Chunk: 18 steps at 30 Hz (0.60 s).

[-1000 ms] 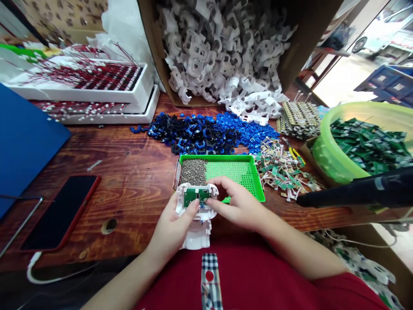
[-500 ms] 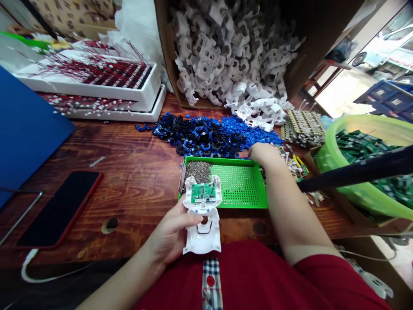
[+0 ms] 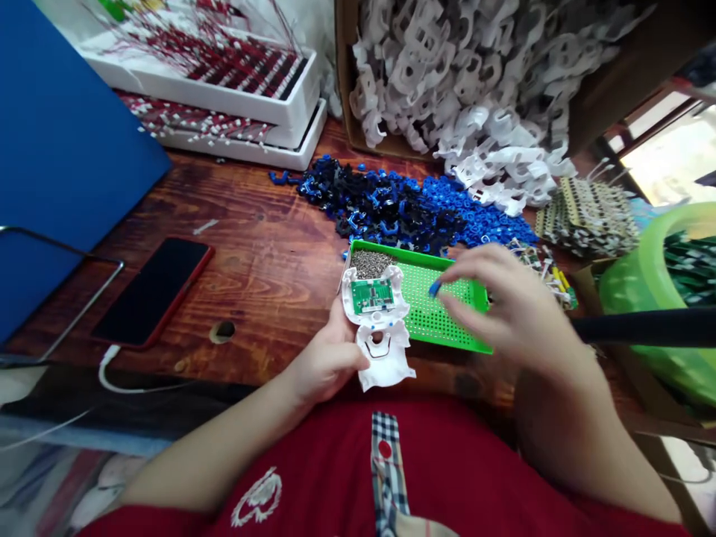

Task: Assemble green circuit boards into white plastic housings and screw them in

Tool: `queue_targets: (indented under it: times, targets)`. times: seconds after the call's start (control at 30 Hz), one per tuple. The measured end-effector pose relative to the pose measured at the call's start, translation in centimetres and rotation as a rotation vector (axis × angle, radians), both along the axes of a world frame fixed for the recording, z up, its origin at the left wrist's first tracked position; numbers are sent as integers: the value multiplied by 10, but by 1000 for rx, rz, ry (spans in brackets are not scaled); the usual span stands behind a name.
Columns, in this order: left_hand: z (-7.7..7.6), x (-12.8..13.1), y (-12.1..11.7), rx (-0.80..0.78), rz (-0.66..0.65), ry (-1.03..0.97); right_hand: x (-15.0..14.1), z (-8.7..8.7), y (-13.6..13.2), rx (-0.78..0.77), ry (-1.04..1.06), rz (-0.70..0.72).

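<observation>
My left hand [image 3: 334, 358] grips a white plastic housing [image 3: 385, 363] made of two joined shells, tilted toward me. A green circuit board [image 3: 373, 296] sits in its upper shell. To the right, my right hand [image 3: 497, 298] hovers above the green perforated tray [image 3: 425, 326], slightly smeared by motion. Between its thumb and forefinger is a small blue plastic piece [image 3: 435, 288]. Small metal screws [image 3: 371, 263] are heaped in the tray's left end, partly behind the housing.
Behind the tray lie piles of black-and-blue parts [image 3: 380, 205] and blue rings [image 3: 475, 212]. A carton of white shells [image 3: 436, 67] stands beyond. At left are a phone [image 3: 154, 291] and foam trays of red wires [image 3: 291, 112]; at right, a green basin [image 3: 643, 276].
My right hand has come from the blue pile back over the tray, now with a small blue piece in its fingers. My left hand still holds the housing. The camera view has shifted.
</observation>
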<state>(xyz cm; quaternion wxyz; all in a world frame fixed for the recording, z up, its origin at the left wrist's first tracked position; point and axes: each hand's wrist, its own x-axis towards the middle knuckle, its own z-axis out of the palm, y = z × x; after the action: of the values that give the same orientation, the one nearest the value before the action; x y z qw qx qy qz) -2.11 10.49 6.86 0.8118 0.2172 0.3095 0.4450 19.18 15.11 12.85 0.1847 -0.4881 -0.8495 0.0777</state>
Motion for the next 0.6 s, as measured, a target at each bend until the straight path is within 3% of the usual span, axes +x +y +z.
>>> queue_targets:
  times: [0.07,0.13,0.27,0.4,0.6]
  targets:
    - [2,3,0,9,18,35,-19,-1,-28,-23,15,259]
    - [5,5,-2,12,0,76,-34,-9,-43,35,-54,310]
    - [8,5,-7,9,-48,138,-46,-24,-45,154,-131,314]
    - [7,4,-9,23,-48,178,-48,-25,-44,213,-161,310]
    - [7,4,-9,110,-23,279,-50,-30,-52,178,-69,153]
